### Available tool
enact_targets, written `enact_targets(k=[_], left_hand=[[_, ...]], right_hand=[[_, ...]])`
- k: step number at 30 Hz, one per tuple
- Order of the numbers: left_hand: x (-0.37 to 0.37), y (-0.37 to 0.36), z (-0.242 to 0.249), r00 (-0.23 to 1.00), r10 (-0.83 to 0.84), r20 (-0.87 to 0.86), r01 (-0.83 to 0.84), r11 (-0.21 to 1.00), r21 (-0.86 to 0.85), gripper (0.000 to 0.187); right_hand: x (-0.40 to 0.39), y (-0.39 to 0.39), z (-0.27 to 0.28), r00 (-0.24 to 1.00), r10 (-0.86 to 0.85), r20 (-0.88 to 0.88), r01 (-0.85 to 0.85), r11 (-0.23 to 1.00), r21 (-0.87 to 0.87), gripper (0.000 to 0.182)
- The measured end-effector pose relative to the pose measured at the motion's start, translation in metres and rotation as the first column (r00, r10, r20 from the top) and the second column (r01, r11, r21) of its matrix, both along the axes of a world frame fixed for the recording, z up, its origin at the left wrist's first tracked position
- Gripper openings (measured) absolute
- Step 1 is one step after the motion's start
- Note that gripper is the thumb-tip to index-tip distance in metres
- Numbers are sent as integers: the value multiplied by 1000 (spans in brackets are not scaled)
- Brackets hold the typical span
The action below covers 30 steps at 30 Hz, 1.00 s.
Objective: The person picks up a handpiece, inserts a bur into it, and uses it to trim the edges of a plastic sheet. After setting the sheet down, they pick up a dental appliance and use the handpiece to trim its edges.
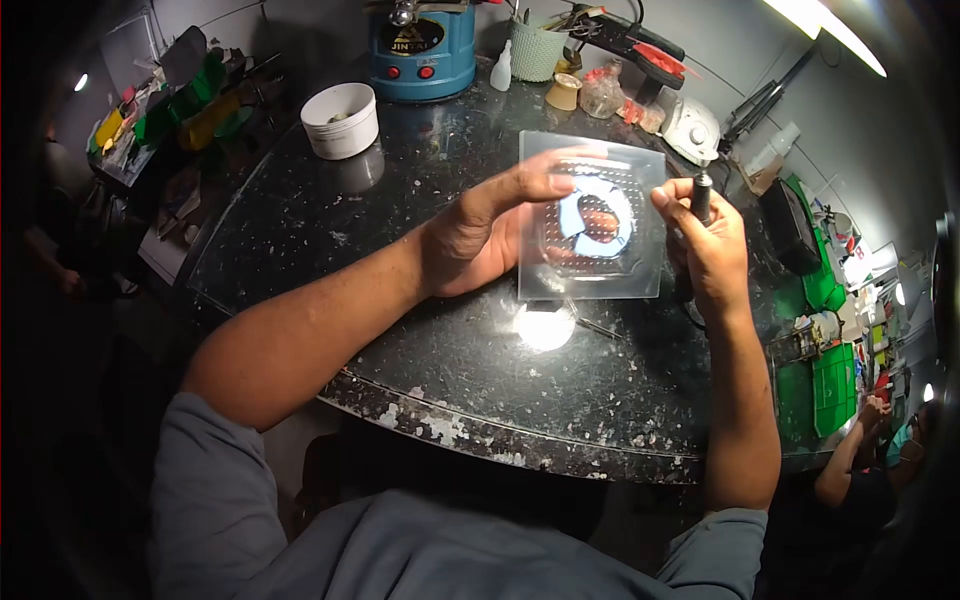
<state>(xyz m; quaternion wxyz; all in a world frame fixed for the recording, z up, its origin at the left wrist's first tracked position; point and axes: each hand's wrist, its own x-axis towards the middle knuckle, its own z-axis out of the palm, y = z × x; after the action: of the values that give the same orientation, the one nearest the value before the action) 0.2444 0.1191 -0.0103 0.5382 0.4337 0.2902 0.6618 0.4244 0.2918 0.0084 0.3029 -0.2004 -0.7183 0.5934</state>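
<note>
My left hand [478,222] is closed on the left side of a clear square plastic plate [590,282], thumb in front and fingers behind. The plate is held up above the table; rows of small dots and a bright ring-shaped glare show on it. In my right hand [716,255] is a dark pen-like handpiece [702,202] with a metal upper end, standing upright just right of the plate. My fingers wrap round it, and its lower end is mostly hidden. A thin metal tool, perhaps tweezers [598,328], lies on the table below the plate.
On the dark, worn table [450,370] stand a white tub [340,125], a blue machine [422,55], a squeeze bottle [502,68], a woven cup [537,52] of tools and a white dial device [692,130]. Green trays [834,390] line the right; another person's arm [845,455] shows there.
</note>
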Motion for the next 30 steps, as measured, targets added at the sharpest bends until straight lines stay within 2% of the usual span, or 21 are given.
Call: enact_targets(k=[1,3,4,5,6,7,10,12,13,14,17,18,19,24,30], left_hand=[[-1,0,-1,1000,-3,0,3,1000,-2,82],[-5,2,-7,992,20,-127,-31,995,-91,65],[-2,4,-11,985,96,-145,-111,988,-105,51],[-2,4,-12,986,89,-139,-104,989,-104,51],[-2,4,-12,985,147,-84,-157,981,-116,47],[-3,4,-12,978,205,-30,-207,970,-128,44],[-10,4,-15,929,367,-40,-369,918,-144,37],[-10,2,-10,902,428,-57,-432,892,-137,35],[-10,2,-10,903,427,-53,-430,892,-138,35],[-10,2,-11,897,435,-75,-442,888,-131,35],[-11,5,-18,884,446,-139,-458,886,-67,36],[-12,7,-21,840,504,-202,-514,858,5,37],[-10,7,-21,786,560,-260,-561,824,81,38],[-5,3,-13,778,551,-301,-544,831,116,41],[-7,1,-11,752,540,-378,-529,836,144,38]], right_hand=[[-1,-5,1,999,16,29,-17,1000,18,11],[-3,-11,1,998,38,57,-41,997,59,10],[-7,-15,-2,998,-23,65,8,975,221,12],[-9,-17,-5,994,-88,67,57,923,380,13],[-9,-16,-11,996,-86,17,69,888,454,21],[-6,-20,-6,988,-135,80,72,842,535,37],[-4,-14,-8,966,-156,204,-29,723,690,63],[-3,-14,-6,933,-179,314,-164,565,809,69],[-3,-17,-4,911,-194,365,-225,506,833,71],[-4,-20,-3,894,-190,407,-261,516,815,72],[-5,-17,-10,909,-171,380,-270,453,850,70],[-6,-15,-13,906,-183,380,-279,416,865,64],[-6,-14,-15,905,-184,383,-281,416,865,64],[-6,-12,-18,911,-204,357,-265,372,890,54],[-6,-11,-20,906,-215,365,-271,368,889,55]])
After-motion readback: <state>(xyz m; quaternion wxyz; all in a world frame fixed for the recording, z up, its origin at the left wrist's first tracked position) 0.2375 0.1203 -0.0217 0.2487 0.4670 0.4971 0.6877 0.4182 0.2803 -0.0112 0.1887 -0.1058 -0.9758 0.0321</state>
